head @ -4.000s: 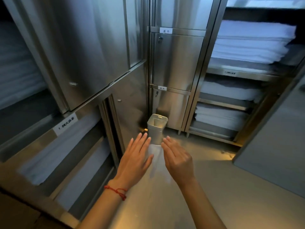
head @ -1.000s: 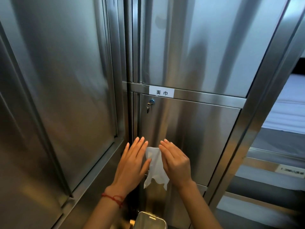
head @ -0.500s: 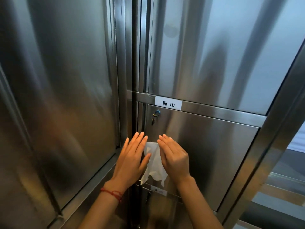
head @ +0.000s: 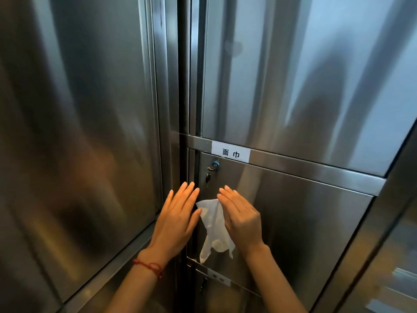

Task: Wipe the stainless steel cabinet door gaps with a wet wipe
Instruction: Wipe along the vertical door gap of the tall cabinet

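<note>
Stainless steel cabinets fill the view, doors shut. Both hands are raised flat, fingers straight. A white wet wipe [head: 214,224] is pinched between the left hand [head: 178,220] and the right hand [head: 242,219], its loose end hanging down. Whether it is gripped or only pressed between the palms cannot be told. The nearest door gap [head: 195,177] runs vertically, just above the left hand's fingertips, beside a small lock [head: 213,166]. A label [head: 230,152] is fixed on the crossbar above. The left hand is judged nearer the gap.
</note>
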